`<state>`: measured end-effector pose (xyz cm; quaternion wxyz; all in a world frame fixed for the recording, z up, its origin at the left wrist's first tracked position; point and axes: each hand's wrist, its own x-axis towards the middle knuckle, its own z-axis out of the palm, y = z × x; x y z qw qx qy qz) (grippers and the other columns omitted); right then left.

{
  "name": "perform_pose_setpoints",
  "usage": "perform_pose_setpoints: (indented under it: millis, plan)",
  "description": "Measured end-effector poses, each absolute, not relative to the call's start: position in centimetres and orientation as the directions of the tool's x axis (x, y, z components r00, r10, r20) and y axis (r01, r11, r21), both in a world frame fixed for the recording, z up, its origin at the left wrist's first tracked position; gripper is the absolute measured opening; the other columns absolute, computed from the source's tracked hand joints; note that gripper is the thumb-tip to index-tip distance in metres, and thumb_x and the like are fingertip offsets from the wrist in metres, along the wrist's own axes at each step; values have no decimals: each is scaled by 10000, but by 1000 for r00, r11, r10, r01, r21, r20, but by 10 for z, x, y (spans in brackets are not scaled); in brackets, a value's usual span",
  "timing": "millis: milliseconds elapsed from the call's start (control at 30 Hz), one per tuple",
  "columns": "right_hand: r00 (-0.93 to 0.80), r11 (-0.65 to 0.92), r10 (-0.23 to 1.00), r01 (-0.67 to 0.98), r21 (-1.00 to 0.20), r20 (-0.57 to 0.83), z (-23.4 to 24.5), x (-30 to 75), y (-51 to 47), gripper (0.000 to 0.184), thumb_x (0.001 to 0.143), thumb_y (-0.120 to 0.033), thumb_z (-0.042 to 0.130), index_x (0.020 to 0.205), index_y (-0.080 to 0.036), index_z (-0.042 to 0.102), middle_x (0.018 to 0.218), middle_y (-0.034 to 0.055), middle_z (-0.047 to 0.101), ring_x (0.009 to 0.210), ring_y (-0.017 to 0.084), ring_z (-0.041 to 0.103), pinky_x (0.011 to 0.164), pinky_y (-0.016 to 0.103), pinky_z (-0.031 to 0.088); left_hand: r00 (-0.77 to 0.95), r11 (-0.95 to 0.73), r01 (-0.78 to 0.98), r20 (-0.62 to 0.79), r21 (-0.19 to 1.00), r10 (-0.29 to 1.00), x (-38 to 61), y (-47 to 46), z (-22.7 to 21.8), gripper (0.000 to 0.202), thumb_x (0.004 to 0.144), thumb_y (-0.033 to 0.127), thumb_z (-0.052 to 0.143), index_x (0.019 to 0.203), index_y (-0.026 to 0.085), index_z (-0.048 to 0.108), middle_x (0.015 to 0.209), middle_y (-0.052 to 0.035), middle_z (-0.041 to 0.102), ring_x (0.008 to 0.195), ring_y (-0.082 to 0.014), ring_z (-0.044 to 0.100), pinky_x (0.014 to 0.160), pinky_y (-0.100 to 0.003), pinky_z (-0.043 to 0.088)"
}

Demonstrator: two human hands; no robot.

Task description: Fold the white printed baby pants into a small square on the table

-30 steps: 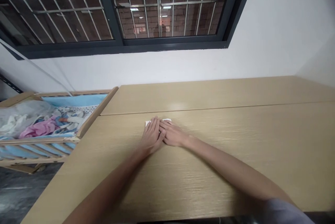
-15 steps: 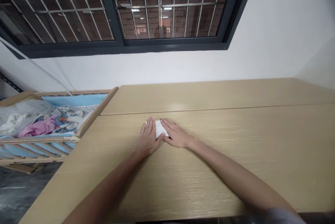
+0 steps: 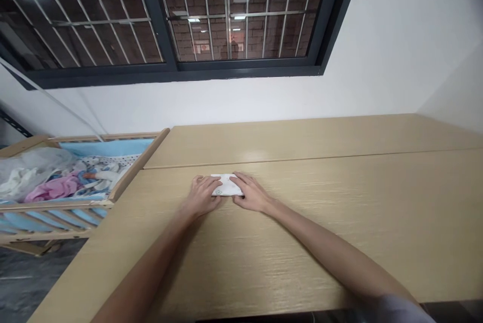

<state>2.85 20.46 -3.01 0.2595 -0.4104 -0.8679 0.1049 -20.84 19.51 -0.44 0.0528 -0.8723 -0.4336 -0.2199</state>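
Observation:
A small folded white cloth lies flat on the light wooden table, near the seam between two tabletops. My left hand rests on the table at the cloth's left end, fingers curled loosely against its edge. My right hand lies at the cloth's right end, fingers stretched out and pressing on it. Both forearms reach in from the bottom of the view.
A wooden cot with blue lining and a pile of white and pink clothes stands at the table's left edge. A white wall and a barred window are behind the table. Dark floor shows at the lower left.
My hands, which lay side by side over the cloth, have slid apart to its two ends. The white cloth now shows between them.

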Motion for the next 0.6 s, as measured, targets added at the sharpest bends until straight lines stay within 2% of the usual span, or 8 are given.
perform_pose_setpoints:
  millis: [233,333,433,500,600]
  plan:
    - [-473,624,781,607,-493,407,-24,30,211,602,742,-184,651,1336,-199,557,1374,132,578,1260,288,536,1077,456,397,429,-559,811,475,172,768,-199,193,-3,280,902,200,503,1112,250,682,1072,-96,662,1045,-250,605,971,-438,369]
    - [-442,564,821,523,-639,362,-15,34,215,474,723,-137,646,1191,-203,628,1179,88,674,1061,250,630,943,393,481,361,-527,815,500,241,787,-195,190,1,261,940,238,476,1109,252,674,1048,-83,673,1028,-245,607,965,-432,385]
    - [-353,419,885,316,-851,305,-1,39,220,376,766,-213,655,1138,-191,607,1045,60,694,911,215,657,807,336,518,245,-469,820,540,328,805,-192,188,8,249,970,341,471,1110,239,648,1098,-85,682,1070,-254,611,972,-430,418]
    - [-302,305,919,137,-942,254,10,42,222,454,780,-276,675,1205,-198,537,995,42,694,883,206,661,766,318,524,133,-428,746,516,510,847,-189,185,13,322,956,438,506,1172,216,597,1114,-93,692,1056,-260,640,929,-416,476]
    - [-260,100,962,48,-994,84,23,48,224,536,775,-322,715,1246,-217,481,890,17,685,820,197,665,705,299,515,89,-296,392,284,871,955,-183,179,18,583,877,546,607,1304,185,443,1006,-87,729,903,-260,705,751,-364,546]
